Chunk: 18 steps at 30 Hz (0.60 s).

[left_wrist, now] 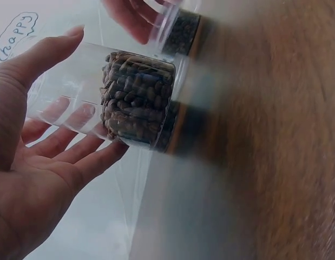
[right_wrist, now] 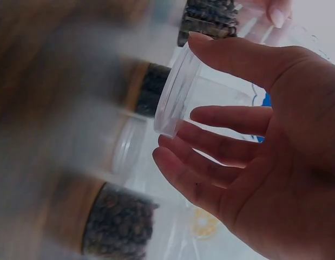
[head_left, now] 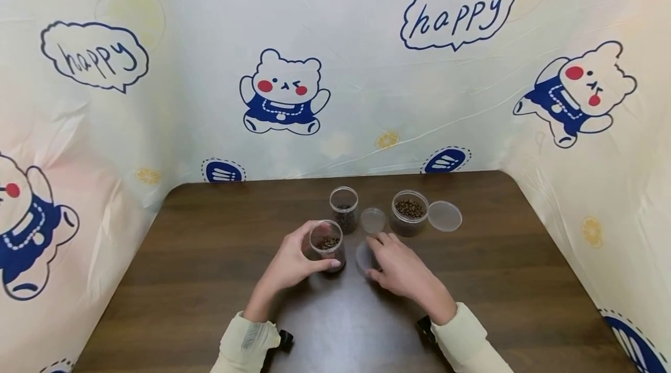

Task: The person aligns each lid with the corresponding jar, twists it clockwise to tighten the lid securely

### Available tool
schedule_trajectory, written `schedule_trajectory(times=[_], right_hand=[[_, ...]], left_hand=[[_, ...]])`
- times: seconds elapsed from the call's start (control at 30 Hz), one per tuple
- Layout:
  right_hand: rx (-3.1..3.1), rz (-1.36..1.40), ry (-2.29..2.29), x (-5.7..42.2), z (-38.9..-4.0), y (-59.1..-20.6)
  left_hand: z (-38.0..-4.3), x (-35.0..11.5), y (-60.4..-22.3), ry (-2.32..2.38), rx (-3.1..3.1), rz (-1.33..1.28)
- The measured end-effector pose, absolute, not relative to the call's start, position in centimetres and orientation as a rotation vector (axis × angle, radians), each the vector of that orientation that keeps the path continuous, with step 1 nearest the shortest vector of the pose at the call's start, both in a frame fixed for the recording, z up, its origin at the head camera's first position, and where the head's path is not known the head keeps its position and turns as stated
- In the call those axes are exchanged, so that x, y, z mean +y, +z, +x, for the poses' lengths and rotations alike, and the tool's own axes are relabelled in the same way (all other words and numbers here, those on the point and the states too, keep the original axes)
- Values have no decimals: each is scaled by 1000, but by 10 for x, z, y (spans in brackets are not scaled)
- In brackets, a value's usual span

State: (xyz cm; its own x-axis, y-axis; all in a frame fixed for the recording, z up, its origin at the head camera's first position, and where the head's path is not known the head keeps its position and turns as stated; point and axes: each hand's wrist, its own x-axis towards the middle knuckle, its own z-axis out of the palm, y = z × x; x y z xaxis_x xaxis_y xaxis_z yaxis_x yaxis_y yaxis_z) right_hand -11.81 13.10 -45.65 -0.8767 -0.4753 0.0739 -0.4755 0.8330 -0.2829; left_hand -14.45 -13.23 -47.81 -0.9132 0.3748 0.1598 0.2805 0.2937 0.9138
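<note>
My left hand (head_left: 291,260) grips a clear plastic jar (left_wrist: 86,76), thumb on one side and fingers round the other. Dark brown beans (left_wrist: 137,97) fill roughly its lower half, and its top is uncovered. The jar stands upright, close over the table. Just to its right, my right hand (head_left: 402,267) pinches a clear round lid (right_wrist: 178,89) by its edge, between thumb and fingertips. In the head view those fingers hide part of the lid's right side.
Behind the hands stands a second uncovered jar (head_left: 344,218) with dark contents. A small clear lid (head_left: 373,220) lies beside it. Further right are a wider uncovered jar (head_left: 409,210) of brown beans and another lid (head_left: 445,216). A printed curtain (head_left: 362,99) borders the brown table (head_left: 209,250).
</note>
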Motion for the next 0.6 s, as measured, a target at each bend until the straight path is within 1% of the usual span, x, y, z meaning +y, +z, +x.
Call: schedule_trajectory(times=[0.17, 0.6], right_hand=[[-3055, 738, 494, 138, -114, -467], [-3109, 715, 506, 147, -108, -482]], left_hand=[[-142, -125, -482, 1732, 2414, 680], [-135, -112, -490, 1666, 2371, 717]])
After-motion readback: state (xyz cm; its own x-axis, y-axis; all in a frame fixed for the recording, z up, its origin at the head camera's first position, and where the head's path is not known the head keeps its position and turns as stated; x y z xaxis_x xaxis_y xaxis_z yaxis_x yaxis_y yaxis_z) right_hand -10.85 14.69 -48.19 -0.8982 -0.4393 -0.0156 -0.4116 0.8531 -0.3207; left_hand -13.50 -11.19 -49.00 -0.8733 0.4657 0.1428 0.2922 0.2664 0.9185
